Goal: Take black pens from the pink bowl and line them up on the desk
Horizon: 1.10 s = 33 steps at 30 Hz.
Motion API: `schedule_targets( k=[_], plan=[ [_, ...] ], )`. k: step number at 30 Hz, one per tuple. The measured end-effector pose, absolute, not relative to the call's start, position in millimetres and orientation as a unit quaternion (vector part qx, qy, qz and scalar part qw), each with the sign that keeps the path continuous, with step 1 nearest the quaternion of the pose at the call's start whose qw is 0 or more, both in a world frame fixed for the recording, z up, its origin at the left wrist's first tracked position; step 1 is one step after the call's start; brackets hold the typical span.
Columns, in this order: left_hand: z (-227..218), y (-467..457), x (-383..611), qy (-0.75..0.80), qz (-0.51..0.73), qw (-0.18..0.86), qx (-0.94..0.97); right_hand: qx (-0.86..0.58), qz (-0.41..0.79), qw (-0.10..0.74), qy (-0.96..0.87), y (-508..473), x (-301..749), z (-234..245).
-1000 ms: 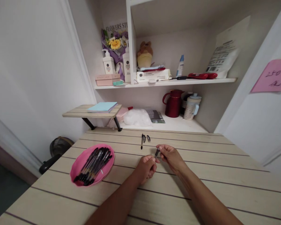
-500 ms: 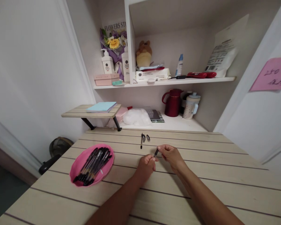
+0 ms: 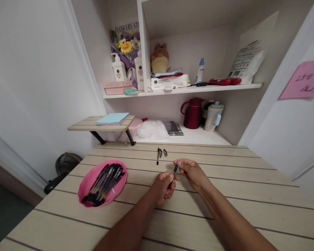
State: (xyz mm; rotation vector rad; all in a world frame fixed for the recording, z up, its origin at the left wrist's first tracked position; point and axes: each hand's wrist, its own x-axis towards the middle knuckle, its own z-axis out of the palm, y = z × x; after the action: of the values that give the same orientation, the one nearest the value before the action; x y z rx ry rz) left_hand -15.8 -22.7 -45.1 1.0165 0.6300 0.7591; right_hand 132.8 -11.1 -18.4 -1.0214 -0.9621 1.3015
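Fingers (image 3: pixel 182 163) pinching pen (image 3: pixel 176 168), pink note (image 3: pixel 303 81) "250", "FLOWERS" lettering (image 3: pixel 125 27)

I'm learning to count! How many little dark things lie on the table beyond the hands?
3: a slim, pen-like piece on the left, a short piece close beside it, and another short piece farther right.

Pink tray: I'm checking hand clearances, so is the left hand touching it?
Apart: the head view shows a strip of tabletop between the left hand and the pink tray.
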Motion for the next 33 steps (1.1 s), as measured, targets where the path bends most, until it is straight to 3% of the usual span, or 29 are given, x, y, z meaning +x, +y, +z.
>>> schedule_targets(
  k=[6, 15, 20, 25, 30, 33],
  plan=[
    [-45.5, -22.0, -16.1, 0.287, 0.347, 0.766, 0.459, -0.391, 0.604, 0.554, -0.419, -14.4, 136.2, -12.5],
    [-47.2, -22.3, -15.5, 0.273, 0.351, 0.759, 0.475, -0.489, 0.537, 0.541, -0.423, -12.1, 134.5, -15.0],
    [-46.8, -21.4, -15.8, 0.28, 0.349, 0.76, 0.472, -0.445, 0.575, 0.526, -0.442, -12.0, 139.6, -14.2],
    [-46.1, -21.8, -15.8, 0.277, 0.351, 0.76, 0.471, -0.485, 0.529, 0.546, -0.433, -10.4, 139.6, -17.8],
    [-46.5, -21.6, -15.7, 0.287, 0.353, 0.759, 0.466, -0.431, 0.58, 0.526, -0.449, -12.2, 138.7, -16.3],
    [-47.4, -21.3, -15.3, 0.288, 0.351, 0.759, 0.466, -0.477, 0.542, 0.53, -0.445, -12.1, 138.8, -17.2]
  ],
)
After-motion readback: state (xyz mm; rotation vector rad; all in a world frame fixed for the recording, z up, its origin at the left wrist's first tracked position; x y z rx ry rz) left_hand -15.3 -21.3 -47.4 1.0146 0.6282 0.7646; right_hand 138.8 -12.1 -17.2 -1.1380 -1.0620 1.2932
